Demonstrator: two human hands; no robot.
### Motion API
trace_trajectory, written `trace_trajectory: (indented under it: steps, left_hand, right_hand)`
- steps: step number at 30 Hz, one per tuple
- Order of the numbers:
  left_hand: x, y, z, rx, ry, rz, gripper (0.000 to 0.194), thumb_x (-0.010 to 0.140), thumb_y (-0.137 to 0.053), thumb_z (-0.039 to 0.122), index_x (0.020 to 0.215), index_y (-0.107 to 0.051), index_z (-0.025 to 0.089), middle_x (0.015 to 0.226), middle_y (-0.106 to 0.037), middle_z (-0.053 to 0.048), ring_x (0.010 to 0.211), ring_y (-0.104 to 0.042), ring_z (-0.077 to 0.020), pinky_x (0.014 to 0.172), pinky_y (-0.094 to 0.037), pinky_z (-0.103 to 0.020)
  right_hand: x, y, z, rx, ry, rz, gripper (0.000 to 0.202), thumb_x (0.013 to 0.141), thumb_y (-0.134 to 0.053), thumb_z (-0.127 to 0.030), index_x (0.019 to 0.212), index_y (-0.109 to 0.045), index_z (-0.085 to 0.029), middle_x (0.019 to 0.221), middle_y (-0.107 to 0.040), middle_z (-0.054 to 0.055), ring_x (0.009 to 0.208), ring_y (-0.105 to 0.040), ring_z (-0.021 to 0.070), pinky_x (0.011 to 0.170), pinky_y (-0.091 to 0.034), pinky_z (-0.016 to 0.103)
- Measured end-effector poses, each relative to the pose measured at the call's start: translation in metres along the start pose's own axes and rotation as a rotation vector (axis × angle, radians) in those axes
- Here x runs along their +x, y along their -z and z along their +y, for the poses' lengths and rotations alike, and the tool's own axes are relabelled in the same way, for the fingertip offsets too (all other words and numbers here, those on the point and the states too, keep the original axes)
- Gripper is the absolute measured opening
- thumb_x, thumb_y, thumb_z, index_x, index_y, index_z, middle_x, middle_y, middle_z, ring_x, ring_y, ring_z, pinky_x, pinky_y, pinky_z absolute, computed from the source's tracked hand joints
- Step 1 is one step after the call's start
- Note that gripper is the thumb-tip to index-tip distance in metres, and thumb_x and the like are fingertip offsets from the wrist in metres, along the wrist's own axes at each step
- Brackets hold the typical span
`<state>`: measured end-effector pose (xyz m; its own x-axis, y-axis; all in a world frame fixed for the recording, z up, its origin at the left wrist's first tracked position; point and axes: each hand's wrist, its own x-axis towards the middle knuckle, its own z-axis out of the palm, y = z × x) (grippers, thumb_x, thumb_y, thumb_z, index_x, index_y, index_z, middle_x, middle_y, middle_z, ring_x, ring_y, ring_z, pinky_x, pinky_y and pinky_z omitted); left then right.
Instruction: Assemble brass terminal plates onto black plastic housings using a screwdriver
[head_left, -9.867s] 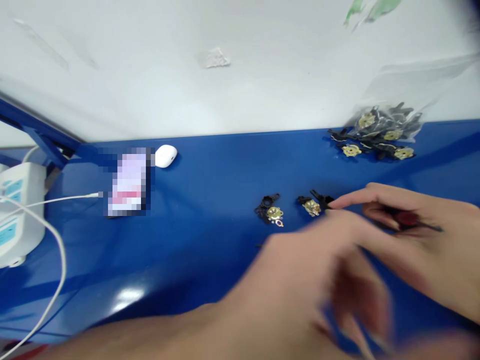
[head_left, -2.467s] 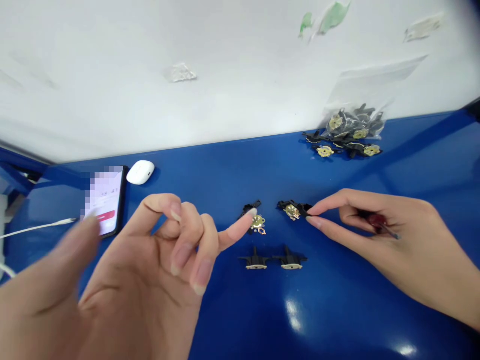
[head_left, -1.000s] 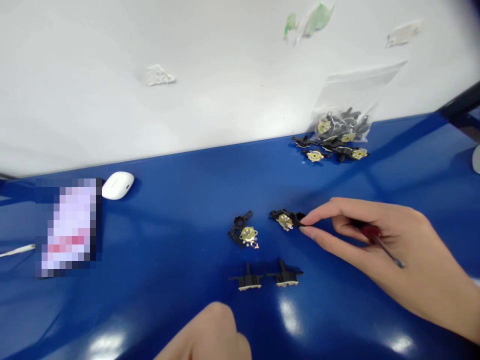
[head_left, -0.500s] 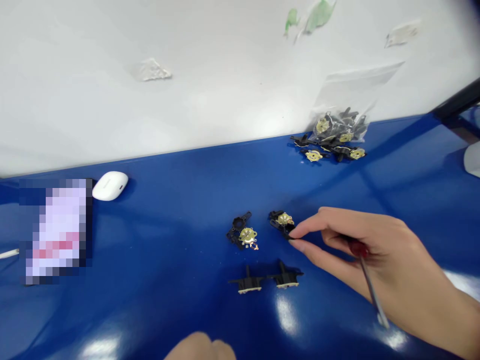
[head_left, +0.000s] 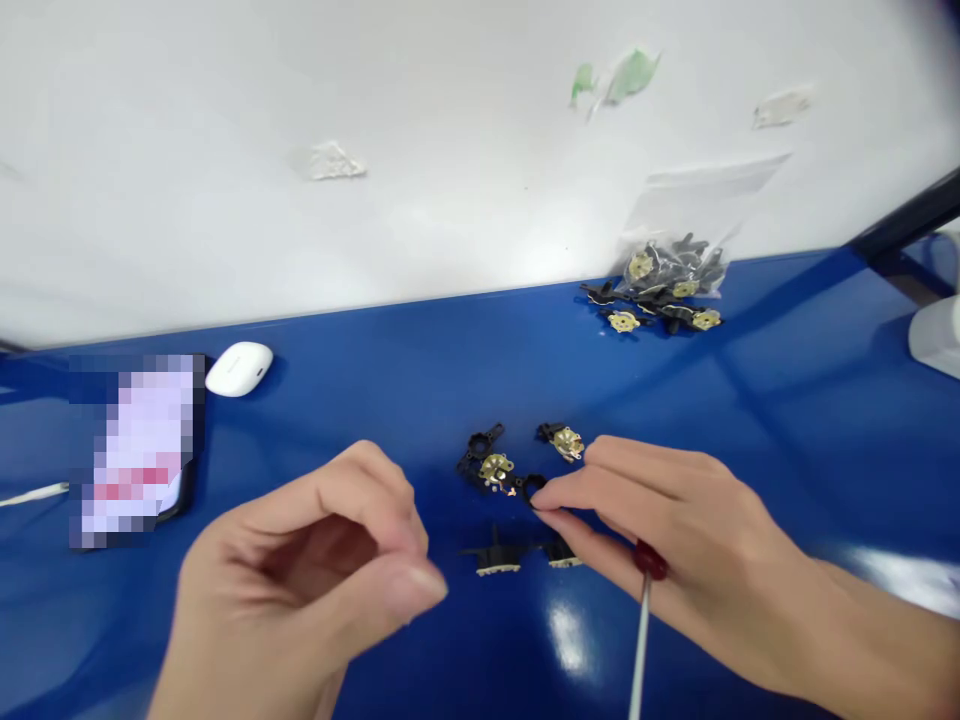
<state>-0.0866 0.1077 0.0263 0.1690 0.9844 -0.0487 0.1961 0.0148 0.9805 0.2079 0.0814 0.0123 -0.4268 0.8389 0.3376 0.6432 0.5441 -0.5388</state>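
Observation:
My right hand [head_left: 667,550] pinches a black plastic ring-shaped part [head_left: 534,487] between thumb and index finger. Tucked in the same palm is a screwdriver [head_left: 642,630] with a red handle, its metal shaft pointing down toward me. My left hand [head_left: 315,570] is raised to the left, fingers curled and thumb tip against the index finger; whatever may be between them is hidden. Just beyond lie a gold disc-shaped piece [head_left: 496,469] with black parts around it and another gold disc-shaped piece [head_left: 567,443]. Two black assemblies [head_left: 497,556] with pale undersides sit nearer me, one partly covered by my right hand.
A clear plastic bag [head_left: 679,265] of black and gold assemblies leans on the white wall [head_left: 450,150], several loose ones before it. On the blue table [head_left: 360,400] are a phone [head_left: 142,440] and a white rounded case [head_left: 240,369]. A white object [head_left: 934,335] stands far right.
My left hand has risen from the bottom edge into view. My right hand has moved left, lifting the black ring part away from the right-hand gold piece.

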Motion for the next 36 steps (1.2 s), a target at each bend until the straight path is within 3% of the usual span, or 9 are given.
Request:
trace_trajectory:
  steps: [6, 11, 16, 19, 22, 24, 28, 32, 36]
  left_hand:
    - [0.011, -0.025, 0.022, 0.031, 0.057, 0.030, 0.023, 0.097, -0.085, 0.022, 0.076, -0.090, 0.031, 0.067, -0.073, 0.005, 0.046, -0.064, -0.0098, 0.045, -0.057, -0.015]
    - [0.006, -0.024, 0.017, 0.162, -0.088, -0.103, 0.023, 0.100, -0.093, 0.031, 0.117, -0.098, 0.045, 0.102, -0.090, 0.004, 0.051, -0.063, -0.0053, 0.051, -0.057, -0.011]
    - [0.007, -0.026, 0.009, 0.095, -0.071, -0.279, 0.028, 0.099, -0.095, 0.025, 0.114, -0.099, 0.048, 0.098, -0.091, 0.004, 0.056, -0.069, -0.0079, 0.047, -0.054, -0.010]
    - [0.009, -0.027, 0.009, -0.007, 0.042, -0.259, 0.028, 0.102, -0.088, 0.020, 0.106, -0.100, 0.045, 0.091, -0.088, 0.003, 0.050, -0.068, -0.0081, 0.043, -0.054, -0.011]
    - [0.009, -0.025, 0.007, -0.029, 0.021, -0.179, 0.032, 0.105, -0.084, 0.019, 0.109, -0.100, 0.046, 0.091, -0.086, 0.003, 0.060, -0.077, -0.0101, 0.056, -0.064, -0.012]
    - [0.008, -0.023, 0.005, 0.009, -0.022, -0.115, 0.030, 0.108, -0.083, 0.022, 0.113, -0.099, 0.047, 0.095, -0.086, 0.003, 0.071, -0.081, -0.0107, 0.069, -0.067, -0.012]
    - [0.008, -0.021, -0.001, 0.047, 0.009, -0.031, 0.019, 0.108, -0.088, 0.030, 0.115, -0.099, 0.045, 0.104, -0.086, 0.001, 0.084, -0.083, -0.0126, 0.079, -0.068, -0.012]
    - [0.007, -0.021, -0.007, -0.010, 0.078, -0.063, 0.021, 0.097, -0.100, 0.030, 0.115, -0.099, 0.042, 0.114, -0.087, 0.000, 0.094, -0.085, -0.0164, 0.087, -0.071, -0.016]
    - [0.006, -0.023, -0.011, -0.025, 0.111, -0.059, 0.021, 0.093, -0.103, 0.030, 0.111, -0.098, 0.041, 0.114, -0.086, 0.001, 0.091, -0.084, -0.0149, 0.085, -0.072, -0.017]
  right_hand:
    - [0.006, -0.008, 0.002, -0.139, 0.257, 0.032, 0.038, 0.119, -0.051, -0.005, 0.107, -0.086, -0.011, 0.074, -0.062, 0.001, 0.064, -0.048, 0.0173, 0.056, -0.040, 0.037]
    - [0.008, -0.003, -0.010, -0.153, 0.402, 0.037, 0.052, 0.124, -0.039, -0.011, 0.110, -0.089, -0.009, 0.073, -0.067, 0.001, 0.064, -0.054, 0.0174, 0.056, -0.047, 0.038]
    - [0.001, -0.004, -0.015, -0.166, 0.323, 0.105, 0.042, 0.118, -0.050, -0.003, 0.104, -0.089, -0.013, 0.066, -0.060, -0.002, 0.062, -0.051, 0.0158, 0.060, -0.049, 0.037]
    - [0.002, -0.002, -0.008, -0.095, 0.336, 0.021, 0.037, 0.122, -0.046, -0.010, 0.123, -0.083, -0.016, 0.070, -0.061, -0.004, 0.061, -0.052, 0.0151, 0.056, -0.048, 0.034]
    - [0.005, 0.005, 0.005, -0.052, 0.177, 0.056, 0.023, 0.124, -0.057, -0.023, 0.143, -0.070, -0.020, 0.076, -0.062, -0.007, 0.058, -0.053, 0.0130, 0.055, -0.048, 0.030]
    - [0.006, 0.012, 0.015, -0.061, -0.041, 0.095, 0.033, 0.122, -0.066, -0.035, 0.152, -0.063, -0.023, 0.080, -0.061, -0.007, 0.057, -0.055, 0.0126, 0.055, -0.050, 0.028]
    - [0.006, 0.025, 0.037, -0.098, -0.473, 0.069, 0.039, 0.125, -0.051, -0.063, 0.135, -0.065, -0.028, 0.089, -0.069, -0.002, 0.069, -0.069, 0.0172, 0.059, -0.053, 0.031]
    - [0.004, 0.027, 0.054, -0.197, -0.536, 0.065, 0.042, 0.127, -0.041, -0.057, 0.105, -0.062, -0.027, 0.089, -0.068, 0.001, 0.072, -0.067, 0.0208, 0.067, -0.048, 0.038]
    - [-0.002, 0.023, 0.063, -0.251, -0.492, 0.047, 0.035, 0.123, -0.052, -0.052, 0.106, -0.068, -0.025, 0.104, -0.066, 0.005, 0.081, -0.065, 0.0235, 0.078, -0.048, 0.043]
